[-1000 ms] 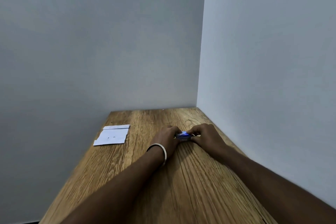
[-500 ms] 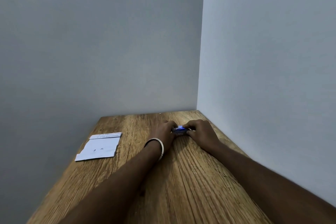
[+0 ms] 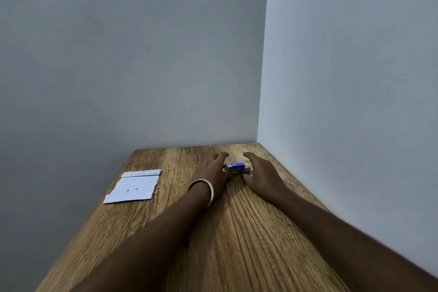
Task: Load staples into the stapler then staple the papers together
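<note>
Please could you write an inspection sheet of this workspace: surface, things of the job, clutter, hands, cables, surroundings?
Surface: brown wooden table with visible grain.
Job's things: small blue stapler lying between the hands; white paper sheets lying flat near the table's left edge.
Clutter: nothing seen.
Hands: left hand with a metal bangle, fingers extended beside the stapler; right hand likewise; whether either touches it is unclear.
Cables: nothing seen.
Surroundings: plain grey walls meeting in a corner.
</note>
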